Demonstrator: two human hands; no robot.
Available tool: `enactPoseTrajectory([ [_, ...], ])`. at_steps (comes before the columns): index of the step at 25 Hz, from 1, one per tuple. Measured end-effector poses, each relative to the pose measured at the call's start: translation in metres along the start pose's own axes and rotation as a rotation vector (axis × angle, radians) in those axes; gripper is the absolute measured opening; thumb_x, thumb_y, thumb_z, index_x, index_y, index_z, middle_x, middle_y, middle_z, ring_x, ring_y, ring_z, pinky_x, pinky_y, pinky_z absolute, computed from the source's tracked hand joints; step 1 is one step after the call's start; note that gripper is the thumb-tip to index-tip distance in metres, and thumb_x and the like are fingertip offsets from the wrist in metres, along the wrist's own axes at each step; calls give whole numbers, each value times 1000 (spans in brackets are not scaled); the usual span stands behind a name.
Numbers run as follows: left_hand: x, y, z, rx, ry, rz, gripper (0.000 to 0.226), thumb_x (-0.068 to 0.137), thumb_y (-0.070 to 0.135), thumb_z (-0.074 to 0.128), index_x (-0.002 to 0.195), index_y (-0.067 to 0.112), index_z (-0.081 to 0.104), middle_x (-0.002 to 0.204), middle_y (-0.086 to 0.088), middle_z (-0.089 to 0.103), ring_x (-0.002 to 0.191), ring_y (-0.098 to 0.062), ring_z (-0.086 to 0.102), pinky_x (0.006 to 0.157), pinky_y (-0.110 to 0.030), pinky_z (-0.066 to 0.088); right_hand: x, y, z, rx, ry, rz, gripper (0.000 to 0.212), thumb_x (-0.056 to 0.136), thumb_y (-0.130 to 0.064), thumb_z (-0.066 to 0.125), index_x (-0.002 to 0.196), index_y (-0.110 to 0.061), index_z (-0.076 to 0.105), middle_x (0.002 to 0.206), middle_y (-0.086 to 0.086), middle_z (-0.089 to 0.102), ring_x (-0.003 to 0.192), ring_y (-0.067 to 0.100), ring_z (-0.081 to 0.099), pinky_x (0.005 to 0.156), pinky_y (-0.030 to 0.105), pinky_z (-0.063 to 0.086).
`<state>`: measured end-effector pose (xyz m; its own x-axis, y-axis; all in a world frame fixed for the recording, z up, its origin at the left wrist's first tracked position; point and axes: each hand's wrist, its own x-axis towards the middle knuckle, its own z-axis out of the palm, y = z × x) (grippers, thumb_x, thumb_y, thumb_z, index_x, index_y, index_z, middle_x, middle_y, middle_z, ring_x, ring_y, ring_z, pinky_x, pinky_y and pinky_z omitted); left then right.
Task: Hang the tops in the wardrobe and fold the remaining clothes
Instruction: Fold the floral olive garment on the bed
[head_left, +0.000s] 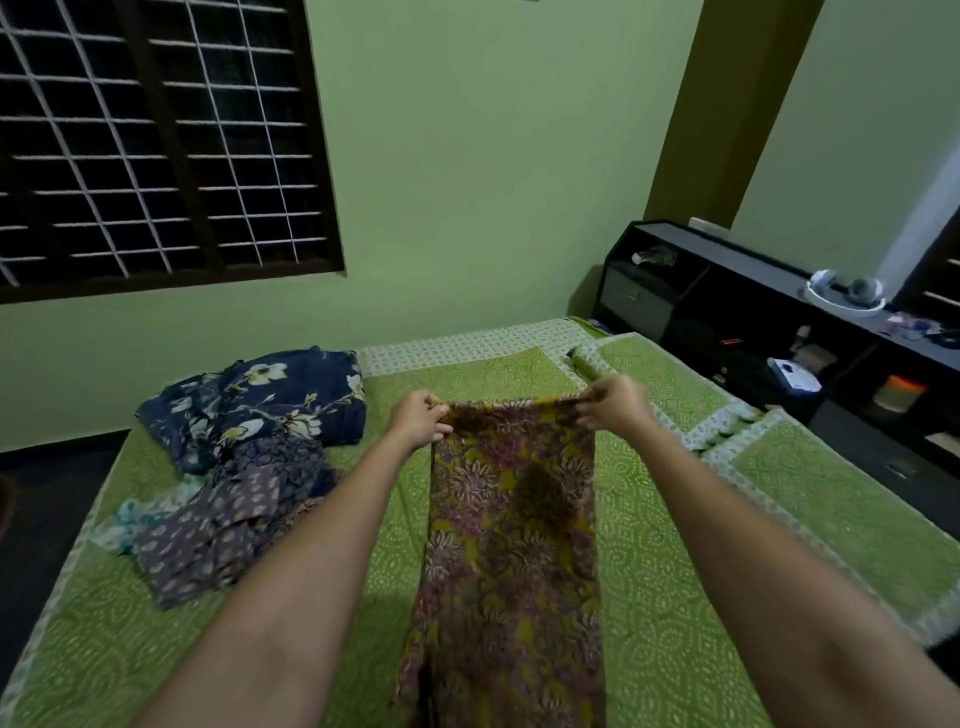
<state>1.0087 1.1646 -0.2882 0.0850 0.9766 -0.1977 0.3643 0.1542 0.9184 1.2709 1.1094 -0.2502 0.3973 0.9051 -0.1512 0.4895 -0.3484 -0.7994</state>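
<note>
A long mustard and maroon floral garment (511, 551) lies stretched along the green bedspread (670, 566), running from my hands toward me. My left hand (420, 422) pinches its far left corner. My right hand (613, 402) pinches its far right corner, so the top edge is held taut between them. To the left on the bed sits a pile of clothes: a navy floral piece (260, 400) on top at the back, a grey printed piece (218, 530) in front, and a pale teal piece (130, 517) partly hidden beneath.
A black shelf headboard (727, 312) with small items runs along the bed's right side. A green wall and a dark grilled window (156, 140) stand beyond the bed. Dark floor (47, 499) shows left of the bed.
</note>
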Motion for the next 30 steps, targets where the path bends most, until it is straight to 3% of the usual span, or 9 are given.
enactPoseTrajectory([
  [2,62,9,16,54,79,28,3,98,7,48,98,7,45,122,-20,59,91,-28,66,75,-40,53,52,0,10,-51,81,-56,12,93,4,54,98,4,65,77,9,67,59,16,63,63,34,57],
  [5,122,53,20,218,235,206,11,98,12,50,103,6,56,108,-14,64,92,-25,61,70,-27,40,100,-29,7,-139,222,-230,16,89,2,56,80,-9,61,78,6,61,70,19,54,55,26,39],
  [11,143,64,14,173,353,425,14,97,15,52,105,5,58,95,-3,60,87,-15,54,70,-26,39,140,-35,7,-158,278,-392,5,88,-6,63,90,-5,68,80,2,59,76,15,50,60,24,27],
  [16,128,-84,42,225,193,242,12,83,20,72,87,18,60,89,-2,70,82,-23,67,72,-39,56,133,73,70,-228,121,-380,8,82,-7,70,86,0,70,79,9,66,72,16,53,59,24,24],
  [19,105,-188,75,354,57,145,14,78,10,76,85,11,64,89,-1,72,79,-16,67,64,-27,50,123,178,125,-299,-68,-272,8,78,-6,74,82,0,72,82,11,71,76,21,63,65,27,37],
  [22,81,-297,118,463,-111,56,32,75,-10,66,84,20,61,94,-5,70,87,-20,65,67,-20,39,108,286,180,-363,-265,-146,8,73,-3,77,80,-1,74,85,13,72,83,25,67,71,25,41],
  [25,59,-388,153,779,-357,3,48,77,-10,53,103,30,58,109,-5,67,93,-25,64,77,-30,49,88,373,227,-453,-512,-55,6,78,-5,73,83,-2,74,94,13,71,89,23,65,76,25,41],
  [28,49,-422,174,1052,-432,211,41,57,-2,72,92,20,69,93,1,70,87,-23,61,64,-32,54,75,438,257,-734,-662,-192,13,84,-25,64,92,-20,72,106,-2,68,101,20,59,86,30,45],
  [30,46,-420,183,1218,-496,318,33,57,4,77,86,19,70,88,1,67,92,-22,59,71,-31,50,70,453,265,-846,-676,-255,16,85,-28,61,96,-23,72,107,-5,67,101,21,55,83,33,47],
])
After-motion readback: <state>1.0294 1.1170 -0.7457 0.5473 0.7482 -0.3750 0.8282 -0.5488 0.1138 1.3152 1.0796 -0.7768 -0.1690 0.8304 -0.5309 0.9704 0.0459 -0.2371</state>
